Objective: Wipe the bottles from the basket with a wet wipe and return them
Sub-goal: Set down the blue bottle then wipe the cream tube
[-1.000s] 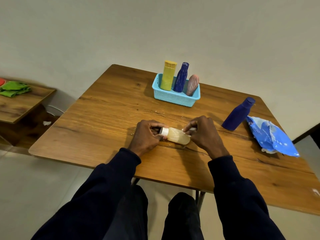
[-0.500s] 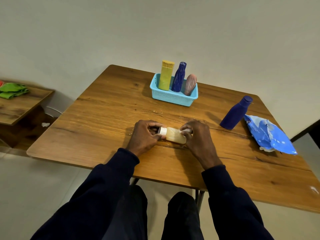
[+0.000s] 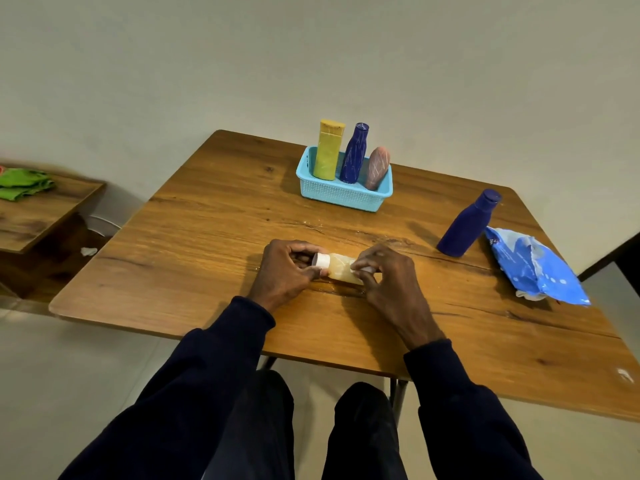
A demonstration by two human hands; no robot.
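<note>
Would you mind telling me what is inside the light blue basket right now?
Three bottles stand in the light blue basket: a yellow bottle, a dark blue patterned bottle and a pinkish bottle leaning right. Their bases and the basket floor are hidden by its wall.

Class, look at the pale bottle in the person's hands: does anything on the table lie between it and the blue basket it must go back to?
Nothing visible does. The table is bare between the pale bottle and the blue basket. The basket already holds three bottles, with free room at its right end.
</note>
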